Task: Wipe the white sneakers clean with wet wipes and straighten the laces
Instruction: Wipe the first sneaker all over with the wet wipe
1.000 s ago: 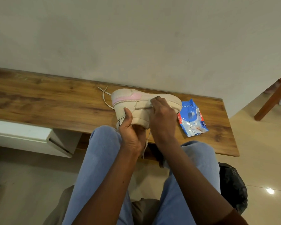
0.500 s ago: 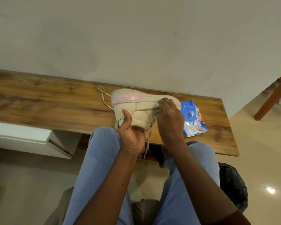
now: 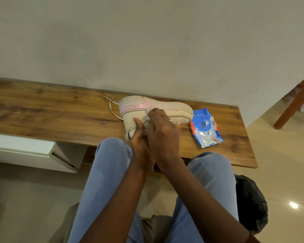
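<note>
On my feed the cream-white leather sneaker with the glossy pink stripe (image 3: 165,106) is tipped on its side over the near edge of the long brown wooden bench (image 3: 42,111), sole toward the wall. Left hand (image 3: 139,142) grips the heel end, thumb up the side. Right hand (image 3: 162,135) has its fingers curled on a small white wipe (image 3: 148,117), pressed to the upper. Loose cream lace (image 3: 110,106) trails off at 9 o'clock. Blue plastic wet-wipe pack (image 3: 206,128) lies at 3 o'clock, just beside the toe. Crinkly black plastic bag (image 3: 251,204) sits on the floor at 5 o'clock.
</note>
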